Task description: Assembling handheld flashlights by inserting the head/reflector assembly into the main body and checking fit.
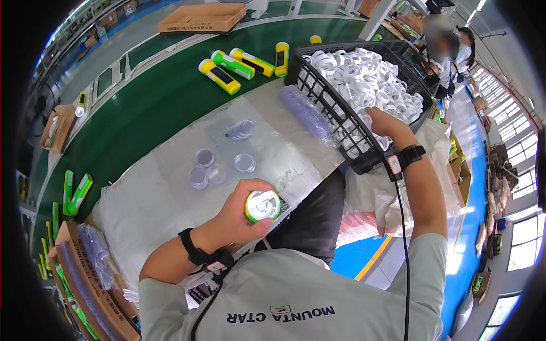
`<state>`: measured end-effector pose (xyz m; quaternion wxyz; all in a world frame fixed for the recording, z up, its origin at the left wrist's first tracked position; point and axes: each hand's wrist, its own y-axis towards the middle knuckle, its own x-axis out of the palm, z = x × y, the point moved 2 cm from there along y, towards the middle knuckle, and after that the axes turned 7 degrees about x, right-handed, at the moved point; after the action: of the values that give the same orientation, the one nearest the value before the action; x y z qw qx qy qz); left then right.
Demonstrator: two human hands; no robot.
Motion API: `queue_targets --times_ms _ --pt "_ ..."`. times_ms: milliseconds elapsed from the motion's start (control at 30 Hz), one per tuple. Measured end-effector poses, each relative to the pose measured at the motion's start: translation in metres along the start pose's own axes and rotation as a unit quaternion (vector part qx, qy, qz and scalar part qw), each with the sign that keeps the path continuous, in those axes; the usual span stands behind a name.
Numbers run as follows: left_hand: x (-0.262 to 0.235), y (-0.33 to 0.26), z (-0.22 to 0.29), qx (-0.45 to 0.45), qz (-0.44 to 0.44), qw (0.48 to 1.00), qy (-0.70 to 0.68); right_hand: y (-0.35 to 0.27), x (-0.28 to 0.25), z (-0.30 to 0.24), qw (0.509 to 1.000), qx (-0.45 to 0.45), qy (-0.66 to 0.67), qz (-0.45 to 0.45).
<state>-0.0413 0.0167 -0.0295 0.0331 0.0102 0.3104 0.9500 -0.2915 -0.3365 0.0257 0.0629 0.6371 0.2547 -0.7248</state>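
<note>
My left hand [243, 211] is wrapped round a green-and-yellow flashlight [263, 204], held upright with its round white head facing up. Over at the right, my right hand [387, 124] reaches into a black plastic crate [364, 163] heaped with white plastic rings [364, 79]. Its fingertips are hidden among the rings, so whether one is gripped does not show. Beyond the flashlight, clear round discs [198, 177] lie on the white sheet covering the bench, with a short row of overlapping discs [242, 131] further off. A plastic-wrapped roll of clear discs [307, 113] rests beside the crate.
Several flashlights [223, 77] lie on the green bench surface [148, 96] at the back. More flashlights [77, 193] stand at the left, above a cardboard box [94, 278]. An empty-looking carton [202, 18] sits at the far edge. Other people [446, 48] are at the far right.
</note>
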Motion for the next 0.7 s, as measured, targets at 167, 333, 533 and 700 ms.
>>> queue_targets --times_ms 167,333,533,700 --pt "-0.001 0.005 0.001 -0.009 -0.003 0.999 0.034 -0.016 -0.033 0.020 0.994 0.015 0.014 0.108" --pt "-0.001 0.002 -0.001 -0.031 0.001 0.999 0.009 -0.110 -0.077 -0.073 0.917 -0.223 0.266 0.196" --pt "-0.002 0.007 0.002 0.025 -0.046 0.998 -0.020 -0.202 -0.032 -0.190 0.844 -0.433 0.315 0.009" --pt "0.001 0.003 -0.005 0.118 -0.033 0.992 0.007 -0.202 -0.020 -0.213 0.860 -0.443 0.253 0.014"
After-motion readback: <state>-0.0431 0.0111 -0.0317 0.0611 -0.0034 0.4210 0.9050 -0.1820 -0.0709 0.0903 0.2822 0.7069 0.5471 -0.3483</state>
